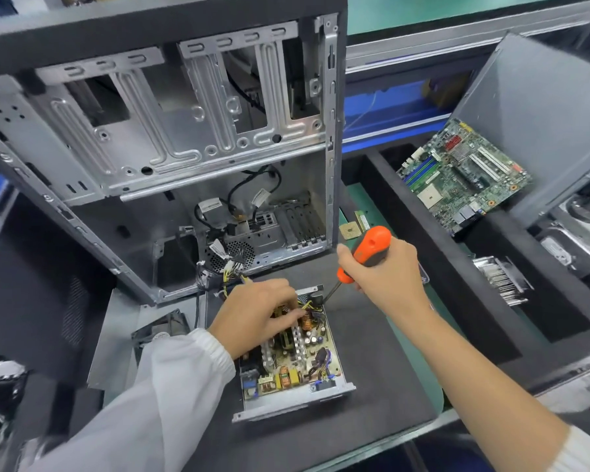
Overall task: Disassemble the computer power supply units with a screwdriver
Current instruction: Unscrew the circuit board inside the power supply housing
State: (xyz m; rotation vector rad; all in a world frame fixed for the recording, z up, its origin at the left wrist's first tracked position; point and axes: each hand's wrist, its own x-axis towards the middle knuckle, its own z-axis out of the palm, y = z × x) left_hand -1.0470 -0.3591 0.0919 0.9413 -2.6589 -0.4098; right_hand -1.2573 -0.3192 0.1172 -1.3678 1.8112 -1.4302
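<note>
My left hand [256,310] down inside open power supply unit [292,361], fingers curled among its wires and coils — whether pinching anything, cannot tell. My right hand [384,270] grips orange-handled screwdriver [365,255], shaft angled down-left, tip at unit's far corner. Unit sits lid-off on dark mat [372,369] on table, just in front of gutted computer case [171,137]. Motherboard [464,175] lies well apart to right.

Open mat [382,352] R of the power supply [293,362], w/ room to pass. Computer case [171,137] blocks just behind it; metal cover [116,338] and fan [162,330] crowd its L side.
</note>
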